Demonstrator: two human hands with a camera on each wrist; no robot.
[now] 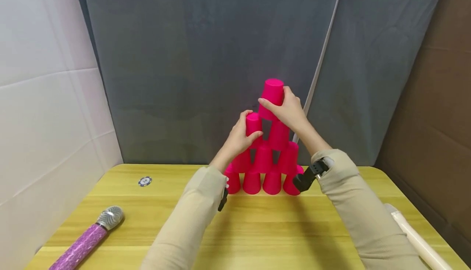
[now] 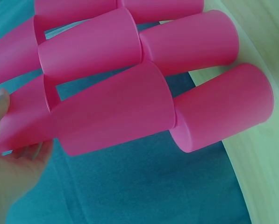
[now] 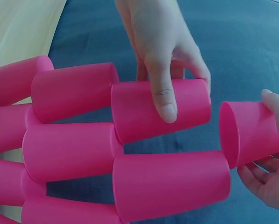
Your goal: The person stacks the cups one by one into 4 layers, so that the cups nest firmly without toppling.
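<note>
A pyramid of upside-down pink cups (image 1: 263, 159) stands at the back of the yellow wooden table (image 1: 257, 229). My left hand (image 1: 245, 129) grips the left cup of the upper row of two (image 1: 253, 123), thumb in front; the right wrist view shows this hand (image 3: 163, 70) wrapped over that cup (image 3: 144, 114). My right hand (image 1: 279, 106) holds the top cup (image 1: 273, 92) at the peak, slightly tilted. In the right wrist view the top cup (image 3: 249, 133) stands a small gap apart from the left-held cup. The left wrist view shows my fingers (image 2: 8, 177) on a cup (image 2: 25, 119).
A purple glitter microphone (image 1: 88, 237) lies at the front left, and a small poker chip (image 1: 145, 181) further back. A white tube (image 1: 416, 237) lies along the table's right edge. Grey cloth hangs close behind the pyramid, with a cardboard wall at the right.
</note>
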